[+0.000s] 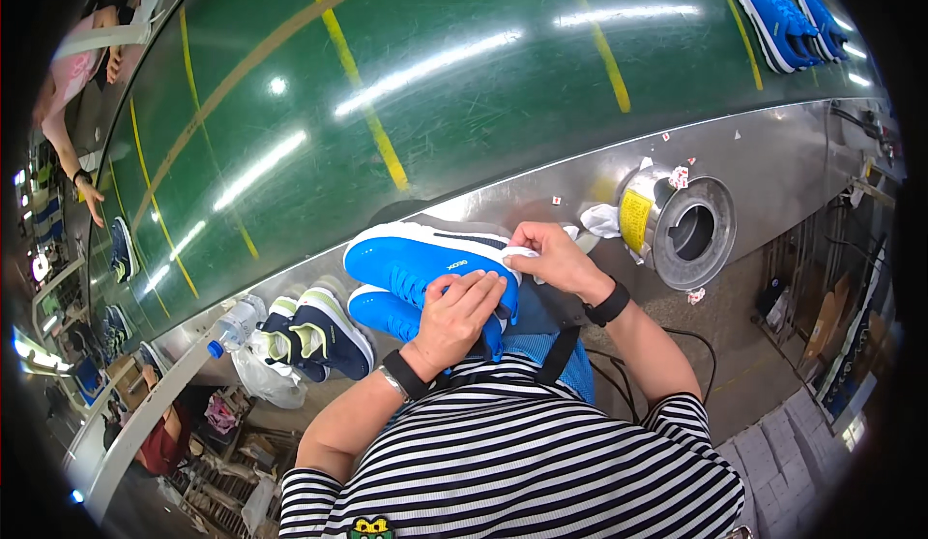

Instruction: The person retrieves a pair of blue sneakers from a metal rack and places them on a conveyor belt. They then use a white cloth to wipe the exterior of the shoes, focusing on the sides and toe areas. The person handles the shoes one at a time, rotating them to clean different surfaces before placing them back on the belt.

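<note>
A bright blue sneaker (382,252) with a white sole lies on its side at the metal ledge in front of me. My left hand (457,315) grips it near the heel and collar, fingers bent over its side. With thumb and fingers pinched, my right hand (561,263) holds a small white cloth (522,253) against the edge of the sole at the heel end. Closer to me, a second blue sneaker (375,308) sits beside the first, partly hidden by my left hand and wrist.
A navy sneaker pair (333,334) and a plastic bottle (242,318) stand at left. Right of my hands are crumpled white cloth (601,220) and a round metal container (692,234). Beyond runs a green conveyor belt (464,114) with more blue sneakers (773,19). Another person's hand (90,197) reaches over its left end.
</note>
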`<action>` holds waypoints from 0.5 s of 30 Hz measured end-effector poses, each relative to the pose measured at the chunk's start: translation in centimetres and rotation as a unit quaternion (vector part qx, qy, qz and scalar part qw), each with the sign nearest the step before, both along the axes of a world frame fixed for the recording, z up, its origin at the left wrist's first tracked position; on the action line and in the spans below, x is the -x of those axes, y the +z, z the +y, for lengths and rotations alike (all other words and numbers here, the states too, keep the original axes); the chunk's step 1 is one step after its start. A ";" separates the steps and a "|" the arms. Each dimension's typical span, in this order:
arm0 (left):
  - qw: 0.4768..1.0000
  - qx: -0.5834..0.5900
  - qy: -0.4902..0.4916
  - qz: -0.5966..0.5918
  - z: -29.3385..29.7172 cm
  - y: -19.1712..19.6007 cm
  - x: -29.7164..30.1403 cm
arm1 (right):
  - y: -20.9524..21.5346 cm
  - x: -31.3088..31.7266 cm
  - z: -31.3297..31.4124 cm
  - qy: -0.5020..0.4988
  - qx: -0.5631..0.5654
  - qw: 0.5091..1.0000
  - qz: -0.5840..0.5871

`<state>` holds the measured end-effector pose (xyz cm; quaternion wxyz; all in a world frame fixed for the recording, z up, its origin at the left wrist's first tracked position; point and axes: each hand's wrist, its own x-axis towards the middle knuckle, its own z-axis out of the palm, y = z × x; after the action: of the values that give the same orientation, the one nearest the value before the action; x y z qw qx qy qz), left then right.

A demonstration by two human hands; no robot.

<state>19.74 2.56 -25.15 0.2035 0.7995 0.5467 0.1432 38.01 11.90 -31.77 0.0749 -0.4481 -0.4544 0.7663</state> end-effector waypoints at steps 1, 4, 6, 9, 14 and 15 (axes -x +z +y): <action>1.000 -0.001 0.002 0.002 -0.2 0.0 -0.1 | -0.2 0.1 0.0 0.006 -0.002 1.000 0.004; 1.000 0.013 -0.002 0.009 0.0 -0.2 0.0 | 0.2 1.0 0.2 -0.004 -0.037 0.999 -0.008; 1.000 0.010 -0.004 0.009 -0.2 -0.2 0.1 | 0.3 0.9 -0.1 -0.010 -0.004 1.000 -0.012; 1.000 0.007 -0.006 0.010 -0.3 -0.1 0.0 | 0.2 0.2 -0.5 -0.010 0.005 1.000 -0.009; 1.000 0.017 -0.001 0.008 0.0 -0.1 -0.1 | 0.4 0.8 0.4 -0.011 -0.005 1.000 -0.019; 1.000 0.017 -0.002 0.010 0.0 -0.1 -0.2 | 0.1 1.2 0.4 -0.007 -0.025 1.000 -0.016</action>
<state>19.91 2.56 -25.28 0.2119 0.7983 0.5495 0.1256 36.81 12.25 -31.63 0.0840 -0.4616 -0.4717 0.7466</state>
